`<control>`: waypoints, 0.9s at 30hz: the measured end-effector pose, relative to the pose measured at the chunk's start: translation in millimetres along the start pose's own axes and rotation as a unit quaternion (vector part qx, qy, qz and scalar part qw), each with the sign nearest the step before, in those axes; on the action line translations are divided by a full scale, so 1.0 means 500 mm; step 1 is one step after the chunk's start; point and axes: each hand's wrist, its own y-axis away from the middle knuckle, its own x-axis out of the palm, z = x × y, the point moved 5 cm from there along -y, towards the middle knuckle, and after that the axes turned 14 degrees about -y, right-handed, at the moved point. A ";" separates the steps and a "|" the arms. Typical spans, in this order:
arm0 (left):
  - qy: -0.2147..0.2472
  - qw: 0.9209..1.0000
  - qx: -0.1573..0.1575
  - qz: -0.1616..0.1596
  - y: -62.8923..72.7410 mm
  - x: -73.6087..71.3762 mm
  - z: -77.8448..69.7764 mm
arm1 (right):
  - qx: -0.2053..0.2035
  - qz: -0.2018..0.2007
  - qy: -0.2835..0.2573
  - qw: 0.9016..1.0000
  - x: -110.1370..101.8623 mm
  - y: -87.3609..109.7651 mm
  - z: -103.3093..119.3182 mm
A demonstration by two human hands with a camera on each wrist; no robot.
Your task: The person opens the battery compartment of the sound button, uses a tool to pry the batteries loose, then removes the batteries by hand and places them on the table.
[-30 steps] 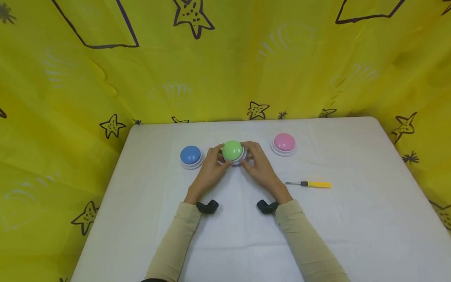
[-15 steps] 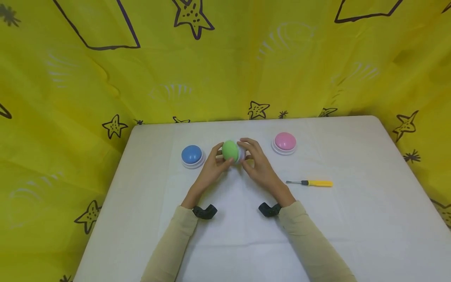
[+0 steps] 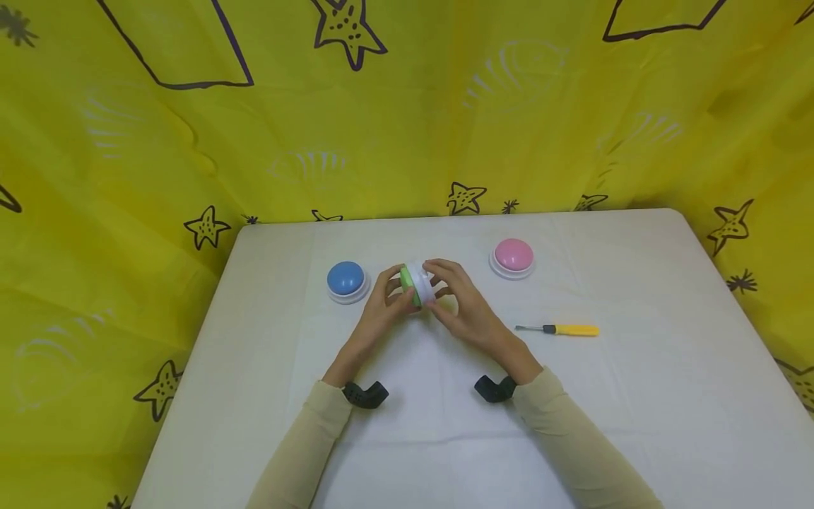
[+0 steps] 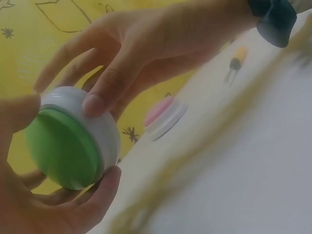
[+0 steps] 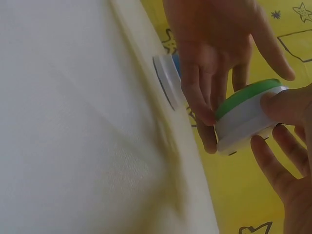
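Observation:
A push button with a green dome and white base is held in the air above the middle of the table, tipped on its side. Its dome faces left and its underside faces right. My left hand grips it from the left, thumb and fingers round the rim. From the other side, my right hand holds the base between thumb and fingertips. A blue push button stands left of my left hand. Farther right is a pink push button, with a yellow-handled screwdriver lying nearer to me.
A white table carries everything. Yellow cloth with starfish drawings hangs behind it and at both sides. Dark devices are strapped to both wrists, a left one and a right one.
The green button has turned from dome up to lying sideways, dome toward the left, and has come slightly nearer. Both hands have shifted with it. The other buttons and the screwdriver have stayed put.

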 end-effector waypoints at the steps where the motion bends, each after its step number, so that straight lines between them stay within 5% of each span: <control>1: 0.001 1.000 0.001 0.000 0.001 0.001 0.000 | -0.004 0.004 0.001 1.000 0.000 0.002 0.003; 10: 0.080 0.997 0.018 -0.008 0.011 0.009 -0.004 | -0.036 0.025 0.028 0.999 0.006 0.006 0.028; 17: 0.180 0.983 0.043 0.015 0.009 0.021 0.013 | -0.027 0.033 0.041 0.998 0.003 0.013 0.026; 27: 0.235 0.969 0.055 0.050 0.015 0.017 0.009 | -0.027 0.011 0.044 0.999 -0.018 0.015 0.032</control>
